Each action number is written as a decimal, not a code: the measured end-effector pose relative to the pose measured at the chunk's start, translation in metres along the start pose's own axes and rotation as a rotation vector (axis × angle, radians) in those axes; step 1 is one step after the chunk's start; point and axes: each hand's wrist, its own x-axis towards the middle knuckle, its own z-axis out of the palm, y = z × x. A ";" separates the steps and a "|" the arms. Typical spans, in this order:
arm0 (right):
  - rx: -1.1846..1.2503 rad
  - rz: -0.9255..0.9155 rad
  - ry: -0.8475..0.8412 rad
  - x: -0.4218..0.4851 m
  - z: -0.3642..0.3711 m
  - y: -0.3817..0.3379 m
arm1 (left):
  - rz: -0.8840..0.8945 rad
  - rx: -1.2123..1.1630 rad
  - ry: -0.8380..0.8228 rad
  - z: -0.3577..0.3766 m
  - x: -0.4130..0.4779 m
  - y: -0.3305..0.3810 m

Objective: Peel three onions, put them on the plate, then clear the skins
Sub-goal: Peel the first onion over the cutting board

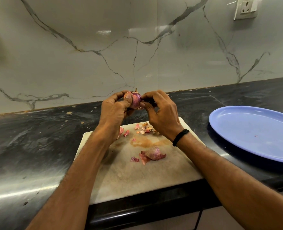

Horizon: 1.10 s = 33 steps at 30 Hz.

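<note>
So, a red onion (pixel 135 101) is held up above the cutting board (pixel 137 176): the left hand (pixel 116 107) has its grip curled round it, thumb across the front, and the right hand (pixel 160 112) has its grip pinching at its side. Loose skins (pixel 152 154) lie scattered on the board, a blue plate (pixel 253 133) sits off right on the dark tabletop (pixel 29 146), and a wall socket (pixel 246 8) is up top.

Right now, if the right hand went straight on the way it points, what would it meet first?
The onion: the right hand points leftward, its fingers touching the onion's right side. Just beyond is the left hand gripping it, though depth is hard to judge here.
</note>
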 end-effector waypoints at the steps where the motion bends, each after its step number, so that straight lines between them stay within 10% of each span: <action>1: -0.001 -0.003 0.004 0.000 0.000 0.000 | 0.000 -0.002 0.003 0.000 0.000 0.000; 33: 0.007 0.068 -0.144 -0.004 0.001 0.000 | -0.091 -0.065 0.088 0.002 -0.008 0.009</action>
